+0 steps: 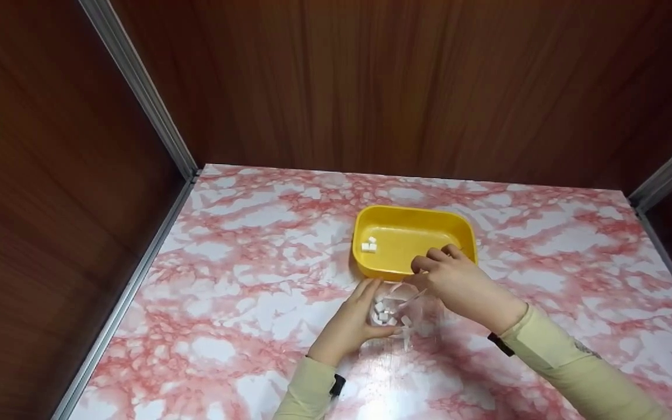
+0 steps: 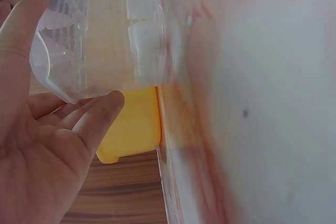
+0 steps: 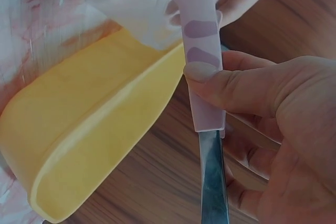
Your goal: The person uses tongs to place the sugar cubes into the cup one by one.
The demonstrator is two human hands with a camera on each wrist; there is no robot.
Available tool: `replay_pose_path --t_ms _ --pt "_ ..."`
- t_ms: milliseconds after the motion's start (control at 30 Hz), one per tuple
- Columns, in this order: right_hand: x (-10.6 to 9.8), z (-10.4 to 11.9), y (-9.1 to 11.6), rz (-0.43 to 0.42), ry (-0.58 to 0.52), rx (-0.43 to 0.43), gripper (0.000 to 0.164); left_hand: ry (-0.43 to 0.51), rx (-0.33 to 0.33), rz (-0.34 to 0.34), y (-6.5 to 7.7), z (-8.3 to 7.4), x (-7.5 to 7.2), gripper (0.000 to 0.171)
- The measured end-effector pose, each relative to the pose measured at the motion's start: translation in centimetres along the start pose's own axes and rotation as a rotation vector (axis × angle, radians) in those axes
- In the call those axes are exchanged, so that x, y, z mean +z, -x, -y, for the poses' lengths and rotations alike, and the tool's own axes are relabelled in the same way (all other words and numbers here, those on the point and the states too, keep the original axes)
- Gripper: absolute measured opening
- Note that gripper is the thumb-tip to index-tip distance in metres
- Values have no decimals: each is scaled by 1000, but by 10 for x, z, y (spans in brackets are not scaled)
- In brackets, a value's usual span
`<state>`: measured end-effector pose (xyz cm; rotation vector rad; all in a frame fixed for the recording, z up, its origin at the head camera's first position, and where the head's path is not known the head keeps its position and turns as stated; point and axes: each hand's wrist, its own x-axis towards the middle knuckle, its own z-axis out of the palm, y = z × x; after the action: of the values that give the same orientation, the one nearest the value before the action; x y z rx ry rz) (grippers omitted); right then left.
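Observation:
My left hand (image 1: pixel 347 321) holds a clear plastic container (image 2: pixel 105 72), thumb on one side and fingers on the other. White cubes (image 1: pixel 383 317) lie in the bottom of this container. Over it, my right hand (image 1: pixel 467 286) grips tongs (image 3: pixel 202 40) with lilac plastic ends and a metal strip, the thumb pressing on the lilac part. The tips of the tongs reach down into the container; whether they pinch a cube I cannot tell. Just beyond the hands stands a yellow bin (image 1: pixel 412 212), with a small cluster of white cubes (image 1: pixel 369 246) at its left side.
A red-and-white marbled tabletop (image 1: pixel 242 262) lies under everything. Brown wood-grain panels (image 1: pixel 342 87) rise behind it and at both sides. Metal rails (image 1: pixel 149 105) run along the corners. The clear container sits close against the near side of the yellow bin.

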<state>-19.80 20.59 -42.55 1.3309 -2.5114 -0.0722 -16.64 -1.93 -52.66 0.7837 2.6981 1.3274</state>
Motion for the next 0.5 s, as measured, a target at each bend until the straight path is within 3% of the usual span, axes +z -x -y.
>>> replay_pose_path --t_ms 167,500 --pt "-4 -1 -3 10 -17 16 34 2 21 -4 -2 1 1 94" --pt "-14 -10 -12 31 3 51 41 5 1 16 -1 1 0 93"
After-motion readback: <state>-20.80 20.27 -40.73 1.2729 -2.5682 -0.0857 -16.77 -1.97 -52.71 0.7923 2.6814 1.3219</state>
